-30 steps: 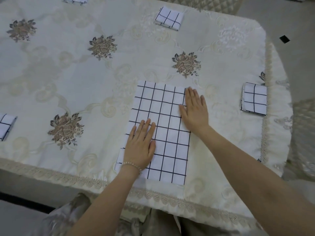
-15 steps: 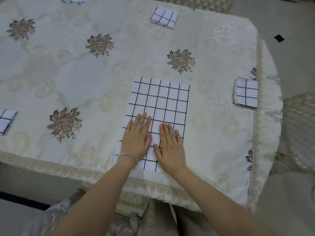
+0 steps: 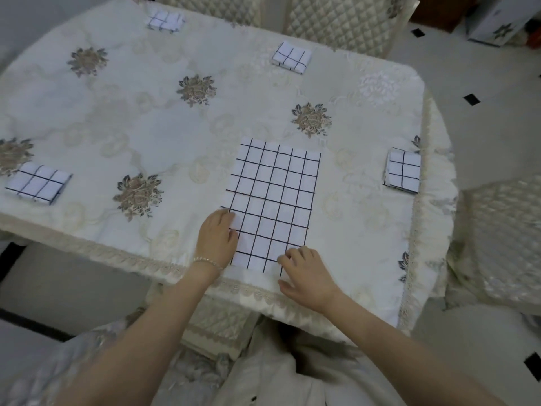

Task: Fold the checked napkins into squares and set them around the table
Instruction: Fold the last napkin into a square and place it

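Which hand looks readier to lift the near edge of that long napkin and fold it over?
Probably the right hand: its curled fingers sit on the long napkin's near right corner. The left hand rests higher, on its left edge.

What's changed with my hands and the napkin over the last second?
Both hands slid back from flat smoothing to the near edge of the long napkin. The left hand now curls at its near left side, the right hand at its near right corner. The napkin stayed flat; the four folded napkins stayed put.
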Motion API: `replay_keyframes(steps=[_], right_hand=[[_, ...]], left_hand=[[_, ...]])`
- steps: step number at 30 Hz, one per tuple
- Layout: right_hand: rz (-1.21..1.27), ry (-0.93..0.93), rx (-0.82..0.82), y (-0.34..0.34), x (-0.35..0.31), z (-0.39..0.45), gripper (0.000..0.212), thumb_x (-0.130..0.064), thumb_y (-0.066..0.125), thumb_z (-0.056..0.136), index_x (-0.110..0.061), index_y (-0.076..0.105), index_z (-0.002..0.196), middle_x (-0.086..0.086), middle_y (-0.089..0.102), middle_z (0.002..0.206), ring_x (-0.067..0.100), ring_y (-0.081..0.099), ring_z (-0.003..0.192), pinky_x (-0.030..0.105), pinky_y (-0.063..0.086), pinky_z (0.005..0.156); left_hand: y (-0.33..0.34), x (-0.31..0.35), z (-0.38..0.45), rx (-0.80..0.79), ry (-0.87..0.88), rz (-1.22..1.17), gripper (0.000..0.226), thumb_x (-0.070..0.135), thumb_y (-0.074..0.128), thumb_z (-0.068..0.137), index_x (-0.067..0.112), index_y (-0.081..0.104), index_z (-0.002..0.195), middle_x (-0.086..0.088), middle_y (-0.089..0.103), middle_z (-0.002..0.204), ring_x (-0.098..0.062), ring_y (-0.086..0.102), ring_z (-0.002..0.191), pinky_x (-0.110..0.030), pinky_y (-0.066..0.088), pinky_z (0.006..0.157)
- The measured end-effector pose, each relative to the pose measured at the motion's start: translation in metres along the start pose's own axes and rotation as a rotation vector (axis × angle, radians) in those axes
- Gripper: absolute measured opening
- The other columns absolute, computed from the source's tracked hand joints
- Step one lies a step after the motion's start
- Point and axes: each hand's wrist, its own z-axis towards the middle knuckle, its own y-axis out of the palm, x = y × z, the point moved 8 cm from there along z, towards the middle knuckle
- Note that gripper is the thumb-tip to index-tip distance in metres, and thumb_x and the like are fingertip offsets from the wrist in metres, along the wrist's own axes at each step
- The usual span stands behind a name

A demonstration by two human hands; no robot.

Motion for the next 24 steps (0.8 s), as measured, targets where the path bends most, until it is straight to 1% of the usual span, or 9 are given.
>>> replay_keyframes(steps=[5,9,12,14,15,16,18,20,24], right_hand=[[-0.140,-0.021,-0.036,0.009,-0.006,0.000,0.024,-0.017,0.078,0.059,-0.013,0.060,0.075,0.004,0.059,0.073,0.026,0.053,0.064,0.034,0.048,0.059],[-0.174,-0.006,-0.059,0.008,-0.007,0.008,0.034,-0.006,0.080,0.047,-0.012,0.055,0.070,0.004,0.052,0.066,0.025,0.049,0.058,0.033,0.042,0.055],[-0.059,0.071,-0.024,-0.006,-0.001,0.016,0.030,-0.011,0.081,0.056,-0.015,0.055,0.070,0.000,0.053,0.066,0.022,0.052,0.058,0.032,0.047,0.058],[0.060,0.111,0.009,-0.021,0.003,0.020,0.015,-0.014,0.072,0.072,-0.014,0.057,0.074,-0.001,0.055,0.069,0.022,0.054,0.061,0.036,0.050,0.066],[0.117,0.127,0.041,-0.028,0.007,0.022,0.008,-0.015,0.065,0.080,-0.014,0.057,0.077,-0.001,0.056,0.073,0.021,0.054,0.065,0.036,0.049,0.072],[0.172,0.140,0.061,-0.036,0.011,0.023,0.005,-0.016,0.059,0.085,-0.014,0.057,0.080,-0.001,0.056,0.076,0.021,0.053,0.069,0.036,0.045,0.077],[0.296,0.160,0.084,-0.051,0.019,0.023,0.008,-0.018,0.053,0.091,-0.014,0.056,0.084,-0.003,0.055,0.080,0.017,0.050,0.072,0.032,0.040,0.080],[0.435,0.174,0.092,-0.061,0.030,0.020,0.010,-0.025,0.054,0.092,-0.016,0.057,0.093,-0.006,0.056,0.088,0.012,0.049,0.081,0.028,0.039,0.080],[0.534,0.133,0.000,-0.064,0.050,0.008,0.054,-0.042,0.069,0.083,-0.021,0.048,0.128,-0.015,0.046,0.122,0.000,0.039,0.114,0.013,0.030,0.095]], left_hand=[[0.021,-0.008,-0.018,-0.328,0.036,0.223,0.062,0.027,0.043,0.095,0.009,0.017,0.148,-0.010,0.005,0.158,-0.024,0.005,0.146,-0.038,0.011,0.118],[0.014,0.002,-0.018,-0.352,0.095,0.326,0.070,0.045,0.042,0.092,0.016,0.015,0.149,-0.006,0.000,0.159,-0.022,-0.002,0.146,-0.040,0.000,0.119],[0.023,0.026,-0.032,-0.387,0.310,0.328,0.088,0.065,0.036,0.078,0.021,0.011,0.150,-0.001,0.000,0.159,-0.019,-0.003,0.146,-0.037,-0.006,0.118],[0.031,0.039,-0.041,-0.392,0.434,0.381,0.090,0.061,0.048,0.076,0.020,0.016,0.149,0.002,0.009,0.158,-0.019,0.006,0.146,-0.038,0.000,0.119],[0.031,0.045,-0.043,-0.360,0.471,0.378,0.085,0.051,0.059,0.077,0.018,0.025,0.147,0.000,0.022,0.155,-0.020,0.019,0.143,-0.040,0.011,0.119],[0.028,0.050,-0.042,-0.313,0.495,0.351,0.077,0.038,0.069,0.074,0.015,0.038,0.140,-0.002,0.039,0.147,-0.022,0.037,0.135,-0.041,0.025,0.114],[0.013,0.059,-0.035,-0.174,0.511,0.291,0.059,0.013,0.081,0.060,0.013,0.060,0.115,-0.003,0.067,0.112,-0.023,0.065,0.099,-0.036,0.050,0.089],[0.000,0.063,-0.027,-0.110,0.486,0.220,0.041,-0.001,0.078,0.058,0.011,0.066,0.096,-0.004,0.071,0.085,-0.025,0.067,0.073,-0.031,0.054,0.065],[-0.017,0.063,-0.014,-0.161,0.347,0.175,0.021,0.007,0.053,0.088,0.013,0.064,0.105,-0.007,0.070,0.086,-0.028,0.064,0.077,-0.032,0.048,0.064]])
